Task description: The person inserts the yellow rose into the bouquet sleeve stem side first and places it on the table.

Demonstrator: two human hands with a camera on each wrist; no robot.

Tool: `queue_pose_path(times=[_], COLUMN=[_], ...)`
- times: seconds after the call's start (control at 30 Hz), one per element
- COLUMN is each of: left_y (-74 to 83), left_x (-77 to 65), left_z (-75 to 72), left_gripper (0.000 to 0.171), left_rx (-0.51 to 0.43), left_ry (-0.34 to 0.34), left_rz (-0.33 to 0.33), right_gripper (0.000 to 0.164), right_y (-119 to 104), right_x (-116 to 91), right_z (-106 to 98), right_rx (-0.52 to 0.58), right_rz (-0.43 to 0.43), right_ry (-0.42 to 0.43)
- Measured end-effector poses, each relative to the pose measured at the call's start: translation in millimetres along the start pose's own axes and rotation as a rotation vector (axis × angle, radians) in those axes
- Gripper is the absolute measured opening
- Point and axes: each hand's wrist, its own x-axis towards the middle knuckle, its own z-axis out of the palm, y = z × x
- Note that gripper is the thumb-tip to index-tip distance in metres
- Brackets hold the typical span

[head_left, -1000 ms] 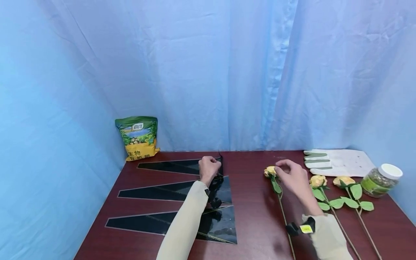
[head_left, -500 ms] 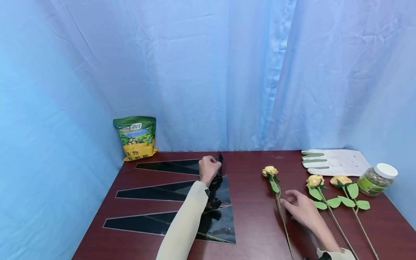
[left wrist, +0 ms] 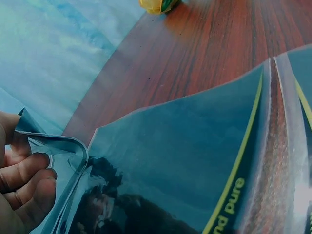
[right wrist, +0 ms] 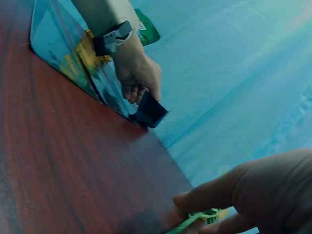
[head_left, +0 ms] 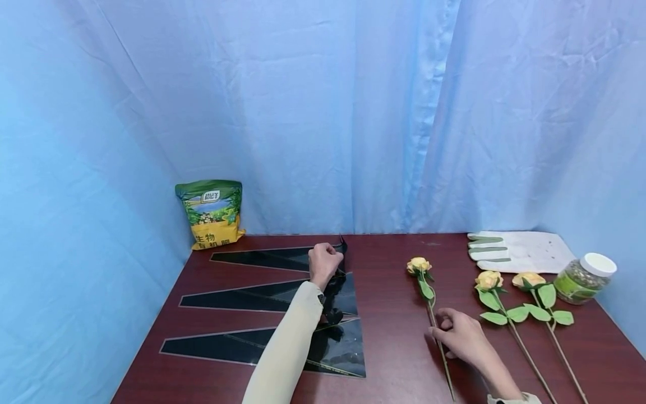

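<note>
My left hand pinches the raised open end of the farthest dark, clear-edged plastic sleeve. In the left wrist view, the sleeve's lifted edge bends up between the thumb and fingers. Two similar tapered sleeves, a middle one and a near one, lie flat below it, partly covered by my left arm. My right hand has thumb and fingers around the stem of the leftmost yellow rose, which lies on the table. The right wrist view shows its green stem between the fingertips.
Two more yellow roses, one beside the other, lie to the right. Behind them are a white glove and a white-lidded jar. A green and yellow bag stands at the back left. Blue curtains enclose the table.
My right hand has moved from the rose's bloom down towards me and closed on its stem. My left hand keeps its hold on the sleeve's edge.
</note>
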Motion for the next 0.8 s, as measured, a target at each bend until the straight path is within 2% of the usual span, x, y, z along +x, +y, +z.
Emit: queue_pose_path(times=[0.23, 0.33, 0.53, 0.63, 0.8], left_y=[-2.1, -2.9, -3.6, -2.5, -0.9], left_x=[0.1, 0.4, 0.3, -0.2, -1.1], left_z=[1.7, 1.7, 2.7, 2.6, 2.2], left_gripper=[0.027, 0.027, 0.027, 0.027, 0.026], left_rx=[0.023, 0.036, 0.064, 0.065, 0.061], left_ry=[0.019, 0.024, 0.028, 0.028, 0.024], left_rz=[0.012, 0.009, 0.006, 0.008, 0.011], right_gripper=[0.042, 0.039, 0.038, 0.042, 0.050], right_y=[-0.6, 0.2, 0.2, -3.0, -12.4], right_x=[5.2, 7.2, 11.7, 17.4, 29.0], right_z=[5.4, 4.5, -5.8, -14.3, -28.1], right_rx=[-0.098, -0.088, 0.127, 0.251, 0.422], right_rz=[-0.036, -0.042, 0.005, -0.003, -0.046], right_ry=[0.038, 0.039, -0.012, -0.026, 0.004])
